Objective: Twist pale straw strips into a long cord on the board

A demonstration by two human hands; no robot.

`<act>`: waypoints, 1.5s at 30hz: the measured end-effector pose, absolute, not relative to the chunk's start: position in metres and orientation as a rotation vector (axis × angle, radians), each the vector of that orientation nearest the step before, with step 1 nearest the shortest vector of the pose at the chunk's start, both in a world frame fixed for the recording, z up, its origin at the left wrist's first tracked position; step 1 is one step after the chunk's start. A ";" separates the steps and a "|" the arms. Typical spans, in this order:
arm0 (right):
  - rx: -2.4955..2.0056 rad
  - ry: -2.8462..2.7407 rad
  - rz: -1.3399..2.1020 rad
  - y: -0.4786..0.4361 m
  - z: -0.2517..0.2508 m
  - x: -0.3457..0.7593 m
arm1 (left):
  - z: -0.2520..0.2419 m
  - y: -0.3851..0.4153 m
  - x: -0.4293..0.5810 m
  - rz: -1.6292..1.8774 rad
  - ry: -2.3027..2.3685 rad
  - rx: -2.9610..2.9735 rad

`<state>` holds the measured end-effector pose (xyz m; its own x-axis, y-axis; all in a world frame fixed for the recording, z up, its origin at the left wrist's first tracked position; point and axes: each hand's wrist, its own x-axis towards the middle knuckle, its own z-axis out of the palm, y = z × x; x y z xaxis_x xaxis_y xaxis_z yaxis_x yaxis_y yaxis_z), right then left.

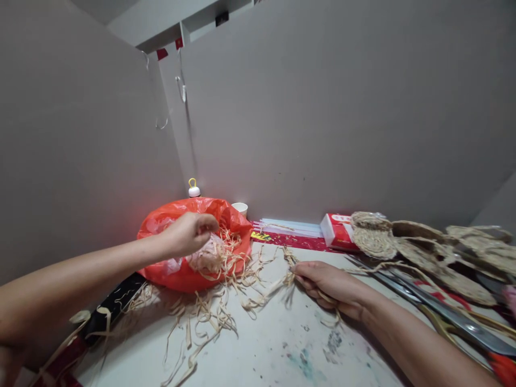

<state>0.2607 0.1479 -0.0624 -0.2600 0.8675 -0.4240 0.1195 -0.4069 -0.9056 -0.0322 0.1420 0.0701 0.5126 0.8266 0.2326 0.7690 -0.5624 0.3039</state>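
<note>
My left hand [193,232] hovers over the mouth of a red plastic bag [161,215], its fingers curled together. Whatever they pinch, if anything, cannot be made out. Inside the bag lies a bundle of pale straw strands [207,257], some in clear wrapping, and loose strands [201,317] spill from it onto the table. Between the thumb and fingers of my right hand [322,282] is a braided straw cord [289,263]; its short end sticks up past the fingertips, and loose strands trail left from it.
Large scissors [455,317] lie at the right, near woven straw pieces [374,236] and a red and white tissue pack [341,231]. A paper cup [241,208] and a white-capped bottle [194,189] stand behind the bag. Grey panels [322,118] enclose the stained white table [282,344].
</note>
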 end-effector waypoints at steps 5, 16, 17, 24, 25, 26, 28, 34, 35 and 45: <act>-1.437 -1.272 1.709 0.146 -0.058 0.258 | 0.057 0.120 -0.024 -0.023 1.093 2.754; -1.410 -1.285 1.723 0.148 -0.062 0.260 | 0.033 0.118 -0.029 0.177 1.133 2.825; -1.406 -1.290 1.723 0.148 -0.063 0.260 | 0.044 0.118 -0.028 0.314 1.095 2.711; -1.417 -1.287 1.711 0.148 -0.064 0.261 | 0.076 0.121 -0.028 0.584 1.040 1.867; -1.415 -1.292 1.712 0.148 -0.065 0.261 | 0.073 0.123 -0.030 0.588 1.020 1.767; -1.408 -1.299 1.711 0.148 -0.065 0.261 | 0.069 0.124 -0.031 0.588 0.999 1.683; -1.392 -1.311 1.702 0.149 -0.064 0.261 | 0.063 0.125 -0.031 0.565 0.970 1.554; -1.409 -1.321 1.692 0.146 -0.058 0.258 | 0.059 0.112 -0.023 0.483 0.970 1.432; -1.413 -1.321 1.688 0.145 -0.058 0.258 | 0.058 0.110 -0.022 0.484 0.955 1.426; -1.412 -1.331 1.688 0.144 -0.056 0.258 | 0.013 0.103 -0.018 0.257 0.970 1.825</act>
